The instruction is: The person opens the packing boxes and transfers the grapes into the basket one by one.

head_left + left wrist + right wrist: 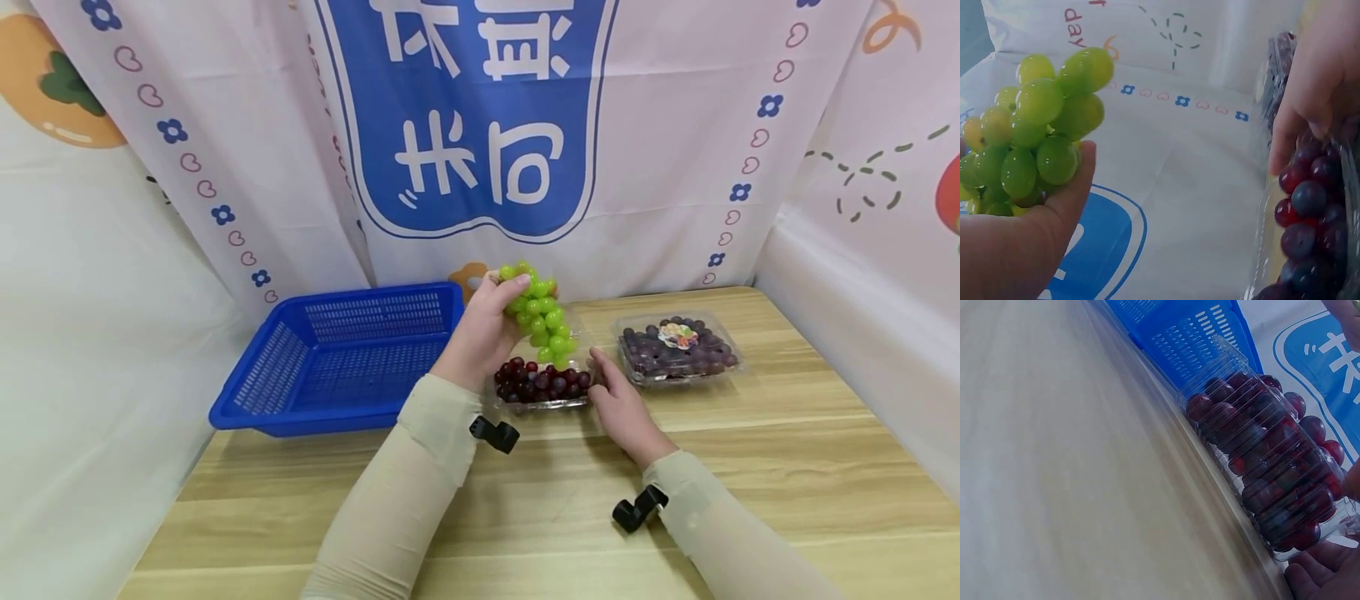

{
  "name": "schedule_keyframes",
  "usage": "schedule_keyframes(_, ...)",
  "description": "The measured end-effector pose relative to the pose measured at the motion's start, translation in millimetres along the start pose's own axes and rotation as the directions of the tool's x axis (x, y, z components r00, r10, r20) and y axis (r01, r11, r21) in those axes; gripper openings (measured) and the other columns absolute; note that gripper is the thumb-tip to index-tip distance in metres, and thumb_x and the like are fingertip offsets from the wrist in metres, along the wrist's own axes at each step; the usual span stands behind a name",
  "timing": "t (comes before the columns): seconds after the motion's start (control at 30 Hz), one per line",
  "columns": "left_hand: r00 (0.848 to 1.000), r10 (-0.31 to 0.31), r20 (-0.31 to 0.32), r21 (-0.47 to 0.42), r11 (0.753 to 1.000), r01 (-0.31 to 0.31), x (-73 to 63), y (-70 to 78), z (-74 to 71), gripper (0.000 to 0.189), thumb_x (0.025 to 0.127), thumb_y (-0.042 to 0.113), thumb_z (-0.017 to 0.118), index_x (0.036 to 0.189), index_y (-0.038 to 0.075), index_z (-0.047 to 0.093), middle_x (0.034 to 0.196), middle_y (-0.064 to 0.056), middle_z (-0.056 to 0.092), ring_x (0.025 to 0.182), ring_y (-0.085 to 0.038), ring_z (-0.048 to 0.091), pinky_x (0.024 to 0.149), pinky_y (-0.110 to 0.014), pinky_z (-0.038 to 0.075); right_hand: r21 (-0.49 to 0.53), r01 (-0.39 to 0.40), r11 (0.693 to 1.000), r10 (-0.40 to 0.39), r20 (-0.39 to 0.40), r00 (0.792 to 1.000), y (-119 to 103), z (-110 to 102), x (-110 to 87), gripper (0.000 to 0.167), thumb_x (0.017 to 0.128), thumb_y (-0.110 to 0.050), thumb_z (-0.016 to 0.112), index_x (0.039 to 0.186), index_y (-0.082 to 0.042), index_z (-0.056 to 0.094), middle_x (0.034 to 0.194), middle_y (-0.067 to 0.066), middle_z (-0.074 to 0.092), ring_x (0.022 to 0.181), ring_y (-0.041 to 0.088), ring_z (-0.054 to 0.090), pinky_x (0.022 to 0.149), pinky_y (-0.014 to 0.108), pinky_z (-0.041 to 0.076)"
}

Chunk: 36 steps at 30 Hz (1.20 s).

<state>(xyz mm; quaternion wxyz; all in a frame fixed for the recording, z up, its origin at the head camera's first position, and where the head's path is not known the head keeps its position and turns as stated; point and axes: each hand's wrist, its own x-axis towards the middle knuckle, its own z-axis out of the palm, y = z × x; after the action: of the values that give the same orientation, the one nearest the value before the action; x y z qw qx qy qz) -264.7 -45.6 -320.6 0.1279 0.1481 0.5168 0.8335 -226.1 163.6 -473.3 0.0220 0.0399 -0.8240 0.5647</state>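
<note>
My left hand [483,329] holds a bunch of green grapes [542,315] raised over a clear plastic box [551,406]. In the left wrist view the thumb presses along the underside of the green grapes [1038,119]. Dark red grapes [1266,450] fill the box beneath, with its lid side toward the wall. At the box's right end, my right hand [622,408] grips the edge. The right wrist view has the thumb at the rim and curled fingers [1316,572] below the corner.
To the left stands a blue perforated basket [300,427] with nothing visible inside. A second clear box [675,367] of dark grapes, lidded and bearing a fruit label [678,335], sits at the right. A printed white cloth [667,150] hangs behind the wooden table [562,517].
</note>
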Motion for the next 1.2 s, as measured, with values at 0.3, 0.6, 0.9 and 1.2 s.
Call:
schedule_keyframes(0.3,1.000,-0.025,-0.010,0.278,0.960,0.026,10.2,35.9,-19.7,0.032,0.108,0.039,0.047,0.127,0.015,0.037,0.114,-0.025,0.065,0.095,-0.033,0.068,0.068,-0.034,0.059,-0.025,0.022,0.999,-0.022,0.003,1.000,-2.3,-1.7,4.5,0.068,0.098,-0.006,0.043,0.162,-0.012,0.022,0.159,0.019,0.036,0.147,0.037,0.030,0.120,0.051,0.019)
schedule_keyframes(0.6,0.992,0.013,-0.128,0.516,0.855,0.056,19.3,67.1,-57.8,0.046,0.107,0.053,0.038,0.139,0.019,0.041,0.112,-0.015,0.060,0.082,-0.023,0.065,0.064,-0.032,0.057,-0.001,0.022,1.000,-0.022,0.011,1.000,0.7,-1.3,5.0,0.068,0.098,-0.008,0.043,0.162,-0.012,0.022,0.160,0.018,0.035,0.146,0.037,0.033,0.119,0.052,0.023)
schedule_keyframes(0.9,0.956,-0.049,-0.291,0.671,0.701,0.240,24.7,70.9,-99.9,0.055,0.105,0.058,0.040,0.141,0.017,0.035,0.120,-0.014,0.053,0.095,-0.028,0.058,0.079,-0.039,0.051,-0.006,-0.009,1.000,0.009,0.014,1.000,4.8,-0.1,-0.4,0.069,0.099,-0.009,0.044,0.163,-0.017,0.021,0.161,0.015,0.034,0.146,0.037,0.031,0.118,0.056,0.022)
schedule_keyframes(1.2,0.920,-0.133,-0.367,0.836,0.386,0.390,28.6,68.0,-121.7,0.053,0.105,0.053,0.044,0.133,0.007,0.037,0.122,-0.015,0.046,0.105,-0.030,0.049,0.090,-0.044,0.044,0.007,0.001,1.000,-0.001,0.007,1.000,4.0,3.0,0.5,0.068,0.099,-0.010,0.044,0.163,-0.015,0.021,0.159,0.017,0.035,0.145,0.037,0.033,0.118,0.054,0.024)
